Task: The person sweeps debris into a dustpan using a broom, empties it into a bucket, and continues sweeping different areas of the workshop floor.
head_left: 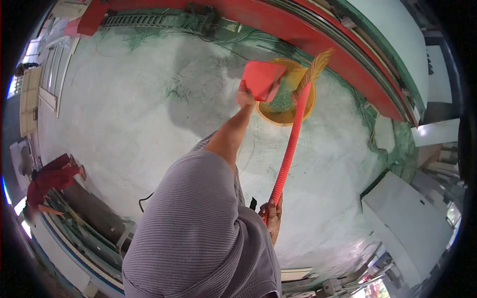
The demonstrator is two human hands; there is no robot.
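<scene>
Red plastic dustpan (262, 79) was held tipped over a round yellow basin (288, 102) that stood on the pale concrete floor (124, 109), close to a long red-painted machine frame (318, 39). The dustpan was gripped at its lower edge by the left hand (245, 95), the fingers closed around it and the arm stretched forward from a grey ribbed sleeve (198, 218). Greenish debris was seen inside the basin, just under the dustpan's edge.

A broom with a ridged red plastic handle (290, 144) was held in the right hand (272, 214) — fingers wrapped shut around the lower end of the handle. The straw-coloured bristles (314, 69) were raised at the far end, resting against the basin's rim beside the dustpan.

Green threads were scattered along the floor near the machine frame. Well apart, at the left edge, another person in red clothing (49, 179) was seen — bent beside a second machine.
</scene>
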